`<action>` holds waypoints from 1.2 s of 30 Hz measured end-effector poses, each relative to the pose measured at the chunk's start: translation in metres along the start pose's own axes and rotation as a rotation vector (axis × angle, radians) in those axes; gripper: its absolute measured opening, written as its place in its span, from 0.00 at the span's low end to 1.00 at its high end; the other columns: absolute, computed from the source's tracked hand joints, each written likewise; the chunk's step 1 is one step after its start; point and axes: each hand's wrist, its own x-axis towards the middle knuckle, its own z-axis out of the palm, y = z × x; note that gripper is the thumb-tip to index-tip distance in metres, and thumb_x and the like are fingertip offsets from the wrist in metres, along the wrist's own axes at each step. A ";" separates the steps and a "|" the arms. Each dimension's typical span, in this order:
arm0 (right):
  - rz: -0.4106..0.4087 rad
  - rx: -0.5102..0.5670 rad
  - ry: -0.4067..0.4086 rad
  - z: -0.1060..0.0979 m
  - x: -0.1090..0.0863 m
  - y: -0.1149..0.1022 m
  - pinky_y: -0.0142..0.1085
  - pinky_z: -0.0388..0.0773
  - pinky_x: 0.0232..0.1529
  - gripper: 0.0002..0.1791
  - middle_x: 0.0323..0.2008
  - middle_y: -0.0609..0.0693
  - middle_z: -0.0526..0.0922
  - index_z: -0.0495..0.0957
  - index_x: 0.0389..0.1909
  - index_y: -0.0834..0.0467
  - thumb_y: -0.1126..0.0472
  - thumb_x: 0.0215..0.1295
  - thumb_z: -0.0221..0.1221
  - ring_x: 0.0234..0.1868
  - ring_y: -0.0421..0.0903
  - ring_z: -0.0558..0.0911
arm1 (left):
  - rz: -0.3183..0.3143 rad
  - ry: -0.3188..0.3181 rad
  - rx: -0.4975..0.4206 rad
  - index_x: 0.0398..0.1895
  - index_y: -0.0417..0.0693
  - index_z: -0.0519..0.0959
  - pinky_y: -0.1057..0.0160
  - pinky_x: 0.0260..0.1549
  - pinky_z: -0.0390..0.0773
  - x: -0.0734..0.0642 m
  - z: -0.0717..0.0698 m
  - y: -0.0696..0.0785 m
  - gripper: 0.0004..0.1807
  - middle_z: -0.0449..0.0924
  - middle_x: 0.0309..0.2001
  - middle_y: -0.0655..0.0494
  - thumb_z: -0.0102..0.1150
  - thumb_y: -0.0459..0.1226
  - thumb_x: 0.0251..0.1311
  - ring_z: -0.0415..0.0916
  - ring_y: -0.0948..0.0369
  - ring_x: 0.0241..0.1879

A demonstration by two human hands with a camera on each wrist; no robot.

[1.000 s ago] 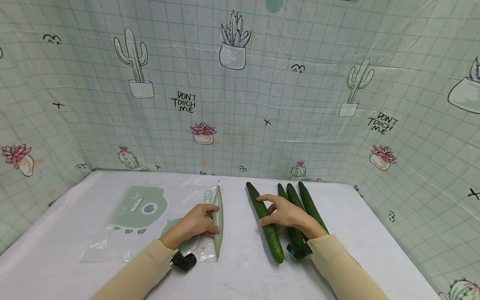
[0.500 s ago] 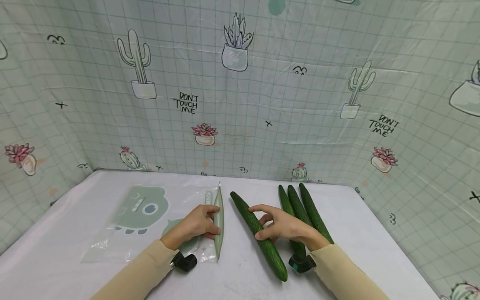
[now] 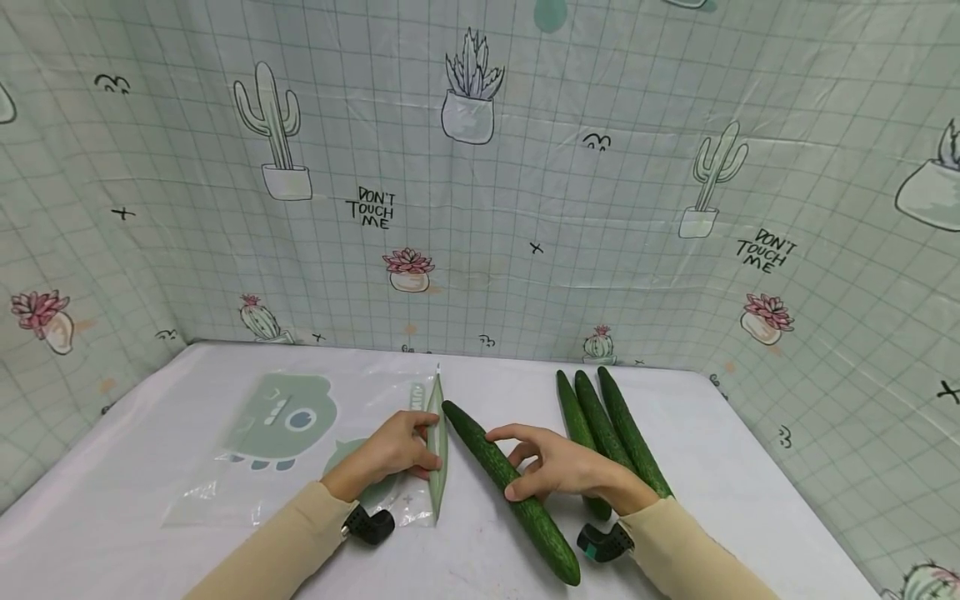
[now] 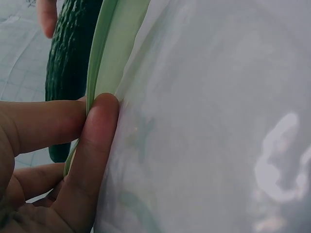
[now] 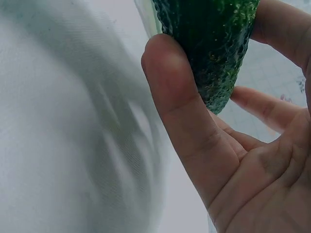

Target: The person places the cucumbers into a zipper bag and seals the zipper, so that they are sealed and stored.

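A clear zip bag [image 3: 300, 492] with a green dinosaur print lies flat on the left of the table. My left hand [image 3: 393, 446] pinches the green band [image 4: 114, 53] along the bag's right-hand edge between thumb and fingers. My right hand [image 3: 562, 467] grips a long cucumber [image 3: 536, 525] near its middle, thumb on the near side and fingers on the far side. The cucumber slants, its far tip close beside the green band. In the right wrist view the thumb [image 5: 172, 73] presses against the bumpy green skin.
Three more cucumbers [image 3: 626, 421] lie side by side at the right, partly behind my right hand and forearm. They rest on a white table [image 3: 705, 450]. A patterned curtain [image 3: 480, 208] closes off the back and both sides.
My right hand has carried the cucumber leftward and nearer to me, turning it so its far tip comes up to the bag's green edge. The left hand stays in place.
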 end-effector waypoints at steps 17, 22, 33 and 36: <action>0.016 -0.018 -0.059 0.004 0.003 0.007 0.35 0.78 0.26 0.38 0.48 0.59 0.72 0.65 0.67 0.45 0.60 0.55 0.68 0.29 0.45 0.80 | 0.026 0.023 0.020 0.66 0.32 0.66 0.58 0.23 0.84 -0.002 -0.011 0.008 0.38 0.69 0.49 0.39 0.62 0.18 0.47 0.76 0.58 0.20; -0.013 -0.048 -0.083 0.007 0.004 0.006 0.35 0.78 0.29 0.37 0.49 0.57 0.74 0.66 0.66 0.43 0.59 0.55 0.68 0.27 0.45 0.78 | 0.056 -0.006 0.041 0.68 0.35 0.63 0.56 0.28 0.84 -0.005 -0.025 0.020 0.36 0.66 0.57 0.35 0.60 0.20 0.53 0.77 0.55 0.24; -0.084 -0.094 -0.160 0.023 0.004 -0.005 0.31 0.77 0.28 0.36 0.52 0.52 0.73 0.65 0.67 0.43 0.60 0.57 0.67 0.25 0.41 0.76 | 0.079 -0.010 0.252 0.64 0.36 0.69 0.58 0.24 0.82 -0.011 -0.026 0.036 0.32 0.71 0.53 0.40 0.61 0.22 0.52 0.76 0.56 0.21; -0.090 -0.081 -0.201 0.027 0.005 -0.007 0.30 0.78 0.29 0.36 0.53 0.50 0.73 0.65 0.67 0.45 0.61 0.58 0.66 0.25 0.40 0.76 | 0.075 -0.018 0.320 0.63 0.36 0.71 0.58 0.23 0.82 -0.016 -0.025 0.040 0.30 0.73 0.51 0.42 0.61 0.22 0.53 0.76 0.56 0.19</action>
